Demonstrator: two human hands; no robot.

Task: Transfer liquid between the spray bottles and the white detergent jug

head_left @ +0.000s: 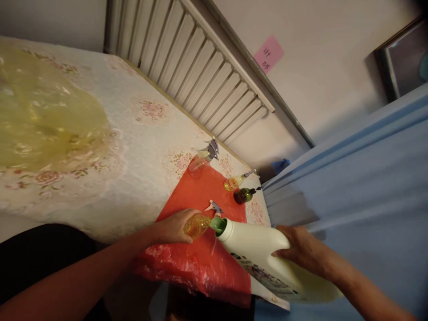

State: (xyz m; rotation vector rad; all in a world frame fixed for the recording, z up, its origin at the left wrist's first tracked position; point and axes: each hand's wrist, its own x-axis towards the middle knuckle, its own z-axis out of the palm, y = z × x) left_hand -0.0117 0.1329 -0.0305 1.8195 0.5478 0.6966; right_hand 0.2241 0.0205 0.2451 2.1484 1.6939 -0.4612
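Over a pale flowered tablecloth (140,151), a red plastic sheet (214,185) is spread, its near edge draped over the side. Above this sheet a small clear bottle (198,226) of yellow liquid is gripped by the left hand (177,226), the fingers closed around its body and its neck pointed toward the right. A large pale jug (257,240) is gripped by the right hand (301,249), with thumb and fingers wrapped around its upper part; it is tipped so that its green spout (218,225) is held right at the neck of the small bottle. Whether the two touch, or whether liquid is being passed between them, cannot be told. Just behind the spout, a trigger head (215,207) is seen on the red sheet. Farther back, a yellow-filled spray bottle (233,183) and a dark green pump bottle (243,195) are stood side by side, and clear spray bottles (199,166) are placed near the sheet's far left corner. At the left, a translucent yellow bag (50,116) is laid on the tablecloth. Beyond, the wall (321,44) is lined by a radiator (200,67), a pink note (269,54) is fixed above it, and the right side is filled by a blue curtain (354,187)
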